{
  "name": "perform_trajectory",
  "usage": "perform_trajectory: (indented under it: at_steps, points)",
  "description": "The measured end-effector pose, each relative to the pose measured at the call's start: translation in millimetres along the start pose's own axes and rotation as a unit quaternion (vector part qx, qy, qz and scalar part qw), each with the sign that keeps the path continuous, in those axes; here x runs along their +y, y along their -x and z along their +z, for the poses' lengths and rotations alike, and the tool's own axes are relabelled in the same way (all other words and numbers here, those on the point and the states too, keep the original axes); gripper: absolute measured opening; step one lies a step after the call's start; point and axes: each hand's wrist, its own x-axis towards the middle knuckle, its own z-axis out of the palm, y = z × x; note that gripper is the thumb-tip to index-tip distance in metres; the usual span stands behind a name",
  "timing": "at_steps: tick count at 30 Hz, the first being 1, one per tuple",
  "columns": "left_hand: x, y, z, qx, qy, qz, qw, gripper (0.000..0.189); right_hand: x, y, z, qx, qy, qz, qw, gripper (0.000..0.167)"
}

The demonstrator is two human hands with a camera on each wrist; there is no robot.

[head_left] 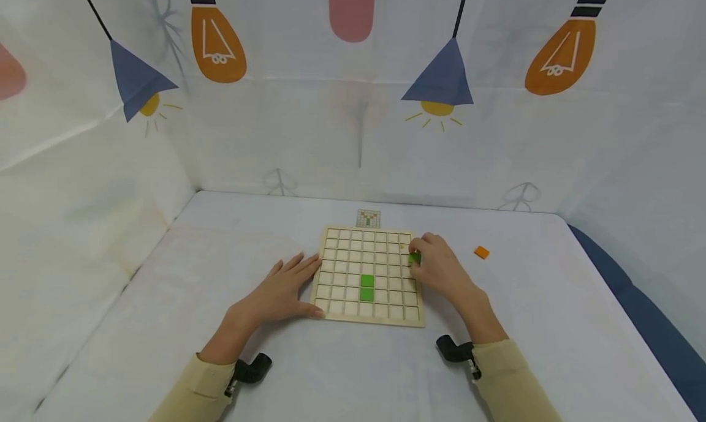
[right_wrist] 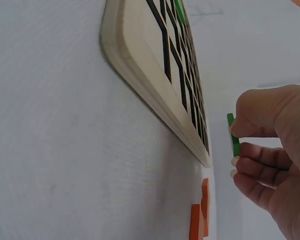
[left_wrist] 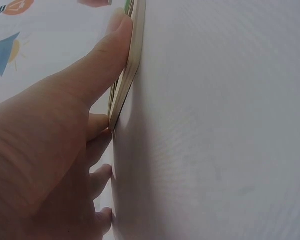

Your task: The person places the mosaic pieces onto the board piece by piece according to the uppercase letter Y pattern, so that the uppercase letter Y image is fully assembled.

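A square wooden grid board (head_left: pixel 347 317) lies on the white table, with two green square tiles (head_left: pixel 366 287) set one behind the other in its cells. My left hand (head_left: pixel 281 296) rests along the board's left side, its fingers spread and fairly straight. In the left wrist view the thumb (left_wrist: pixel 102 57) lies over the board's edge (left_wrist: pixel 132 65). Above the board's right side, my right hand (head_left: pixel 441 266) pinches another green tile (right_wrist: pixel 233 135) between thumb and fingers. The right wrist view shows this tile held off the board.
Right of the board lies an orange tile (head_left: pixel 482 252); the right wrist view shows two orange pieces (right_wrist: pixel 195 222) close together. A small printed grid card (head_left: pixel 368 218) sits behind the board. White cloth walls (head_left: pixel 309 134) with lamp pictures enclose the table's back and sides.
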Motion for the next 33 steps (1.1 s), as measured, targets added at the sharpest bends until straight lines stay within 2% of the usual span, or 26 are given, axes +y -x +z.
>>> perform_trajectory:
  at_steps: [5, 19, 26, 33]
  points:
    - [0.0, 0.6, -0.4, 0.002, 0.0, 0.003, 1.0, 0.114, -5.6, -3.3, -0.6, -0.003, -0.004, -0.017, 0.9998, 0.024]
    - [4.0, 4.4, -5.1, 0.002, 0.002, 0.004, 1.0, 0.112, -22.2, -3.0, 11.5, -0.015, -0.019, -0.038, 0.999, 0.019]
    - [2.4, 2.6, -3.0, 0.003, 0.0, 0.002, 1.0, 0.113, -30.4, -1.5, 14.3, -0.038, -0.036, -0.037, 0.9979, 0.019]
    - [2.7, 3.2, -3.3, 0.004, 0.001, 0.005, 1.0, 0.113, -37.5, -3.1, 19.8, -0.032, -0.04, -0.049, 0.9975, 0.019]
